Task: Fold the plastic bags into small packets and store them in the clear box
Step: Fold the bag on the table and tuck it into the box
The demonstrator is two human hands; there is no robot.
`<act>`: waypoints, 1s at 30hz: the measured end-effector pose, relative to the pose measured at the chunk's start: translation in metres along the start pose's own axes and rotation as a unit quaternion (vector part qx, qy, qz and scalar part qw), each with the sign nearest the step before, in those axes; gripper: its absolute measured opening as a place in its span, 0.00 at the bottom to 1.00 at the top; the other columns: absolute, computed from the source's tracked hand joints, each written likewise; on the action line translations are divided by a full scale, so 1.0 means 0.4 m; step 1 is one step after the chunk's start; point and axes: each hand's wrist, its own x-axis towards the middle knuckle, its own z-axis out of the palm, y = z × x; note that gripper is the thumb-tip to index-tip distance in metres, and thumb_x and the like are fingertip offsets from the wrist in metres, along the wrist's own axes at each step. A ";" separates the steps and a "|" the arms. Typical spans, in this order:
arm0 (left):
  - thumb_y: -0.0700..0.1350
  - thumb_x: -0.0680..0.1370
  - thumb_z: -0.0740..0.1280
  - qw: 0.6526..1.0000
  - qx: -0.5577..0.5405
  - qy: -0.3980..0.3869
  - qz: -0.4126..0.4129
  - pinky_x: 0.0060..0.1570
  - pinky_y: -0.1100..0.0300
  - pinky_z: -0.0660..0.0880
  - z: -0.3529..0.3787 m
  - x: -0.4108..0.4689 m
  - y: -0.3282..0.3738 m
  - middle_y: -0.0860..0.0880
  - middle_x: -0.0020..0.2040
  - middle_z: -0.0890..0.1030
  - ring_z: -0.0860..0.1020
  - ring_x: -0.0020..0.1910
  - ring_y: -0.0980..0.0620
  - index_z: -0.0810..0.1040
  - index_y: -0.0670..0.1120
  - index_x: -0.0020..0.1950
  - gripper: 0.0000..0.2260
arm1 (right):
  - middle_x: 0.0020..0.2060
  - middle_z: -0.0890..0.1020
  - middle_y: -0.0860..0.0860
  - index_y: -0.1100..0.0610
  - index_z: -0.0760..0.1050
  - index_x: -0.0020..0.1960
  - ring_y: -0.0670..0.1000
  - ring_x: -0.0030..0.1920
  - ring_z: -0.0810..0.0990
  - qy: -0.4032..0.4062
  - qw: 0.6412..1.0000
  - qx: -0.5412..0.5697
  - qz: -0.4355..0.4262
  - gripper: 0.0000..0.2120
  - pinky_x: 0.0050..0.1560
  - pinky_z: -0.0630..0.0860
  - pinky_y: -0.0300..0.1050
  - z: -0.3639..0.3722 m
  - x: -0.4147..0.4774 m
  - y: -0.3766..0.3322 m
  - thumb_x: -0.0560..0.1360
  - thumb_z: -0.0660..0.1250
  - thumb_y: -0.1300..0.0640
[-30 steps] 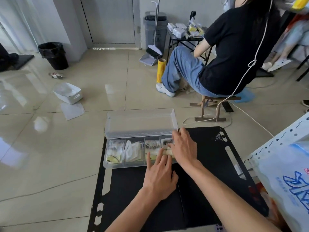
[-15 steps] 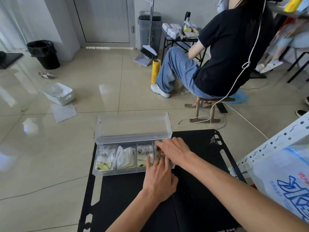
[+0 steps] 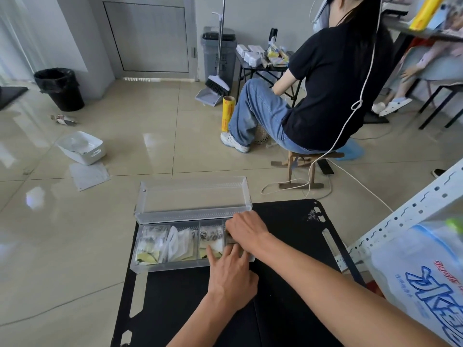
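Your long clear plastic box [image 3: 172, 266] sits on the far left part of the black metal table [image 3: 175, 311]. Its clear lid [image 3: 193, 196] is thrown back behind it and hangs out past the table's far edge. Dividers split the box into a row of compartments. The leftmost holds a folded clear-and-yellow packet [image 3: 150, 246]. The next holds a folded white packet [image 3: 179, 246], and the third holds a folded packet with black print [image 3: 211, 236]. Your hands cover the rightmost compartment, so its contents cannot be made out.

Your left hand [image 3: 233, 276] reaches over the front wall of the box with its fingers fairly straight and spread. The fingertips lie down in the box around the divider between the third and rightmost compartments. They seem to press flat rather than grip.

Your right hand [image 3: 246, 230] comes in from the right, knuckles up, over the rightmost compartment beside the lid's hinge edge. Its fingers bend down into the box out of sight, so you cannot tell from here whether they pinch anything.

Off the table, a white plastic bin [image 3: 81, 147] lies on the tiled floor to the left. A black round waste bin [image 3: 60, 88] stands by the wall. A large plastic bag with blue lettering [image 3: 421, 279] fills the right edge.
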 end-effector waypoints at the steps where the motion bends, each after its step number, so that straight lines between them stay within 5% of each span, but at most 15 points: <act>1: 0.52 0.80 0.58 1.000 -0.001 -0.009 -0.004 0.76 0.29 0.44 -0.006 0.000 0.002 0.51 0.70 0.72 0.67 0.74 0.48 0.67 0.50 0.76 0.24 | 0.48 0.86 0.54 0.56 0.81 0.54 0.55 0.49 0.86 0.000 1.000 0.002 0.003 0.11 0.45 0.77 0.48 -0.003 0.003 -0.005 0.81 0.61 0.66; 8: 0.52 0.79 0.57 1.000 -0.003 -0.010 -0.006 0.77 0.30 0.39 -0.002 -0.008 0.007 0.50 0.72 0.72 0.67 0.74 0.48 0.65 0.48 0.78 0.27 | 0.50 0.84 0.56 0.59 0.79 0.57 0.58 0.52 0.85 -0.031 0.998 0.049 0.012 0.11 0.43 0.75 0.49 -0.033 -0.013 -0.009 0.79 0.64 0.69; 18: 0.51 0.78 0.59 0.999 -0.027 -0.006 -0.024 0.77 0.32 0.40 0.003 -0.012 0.019 0.53 0.70 0.75 0.67 0.73 0.49 0.69 0.52 0.75 0.25 | 0.61 0.78 0.60 0.62 0.76 0.64 0.62 0.60 0.81 -0.094 0.989 0.115 0.018 0.13 0.54 0.79 0.52 -0.029 -0.038 -0.036 0.82 0.61 0.68; 22: 0.52 0.77 0.61 0.999 -0.039 -0.028 -0.013 0.78 0.35 0.38 -0.015 -0.013 0.017 0.51 0.78 0.66 0.58 0.80 0.48 0.64 0.51 0.79 0.30 | 0.61 0.78 0.59 0.62 0.76 0.63 0.61 0.58 0.81 -0.109 0.983 0.147 0.027 0.12 0.52 0.78 0.51 -0.050 -0.053 -0.025 0.82 0.62 0.66; 25: 0.50 0.75 0.60 0.995 -0.092 0.012 0.036 0.78 0.46 0.31 -0.022 -0.035 -0.004 0.50 0.83 0.58 0.46 0.84 0.51 0.62 0.50 0.81 0.32 | 0.56 0.80 0.59 0.61 0.77 0.60 0.59 0.54 0.83 -0.096 0.980 0.171 0.048 0.09 0.50 0.80 0.51 -0.065 -0.070 -0.022 0.81 0.63 0.66; 27: 0.46 0.75 0.60 0.989 -0.113 0.057 0.083 0.80 0.53 0.34 -0.030 -0.081 -0.016 0.50 0.84 0.56 0.46 0.84 0.52 0.58 0.49 0.83 0.35 | 0.53 0.81 0.58 0.60 0.78 0.55 0.59 0.52 0.84 -0.078 0.978 0.181 0.065 0.08 0.48 0.80 0.51 -0.077 -0.083 -0.017 0.81 0.62 0.67; 30: 0.40 0.76 0.62 0.974 -0.176 0.137 0.047 0.77 0.62 0.54 -0.050 -0.169 -0.065 0.49 0.83 0.57 0.60 0.79 0.52 0.59 0.47 0.82 0.34 | 0.48 0.82 0.57 0.58 0.77 0.47 0.59 0.46 0.85 -0.047 0.971 0.213 0.100 0.07 0.45 0.82 0.54 -0.090 -0.107 0.002 0.80 0.63 0.67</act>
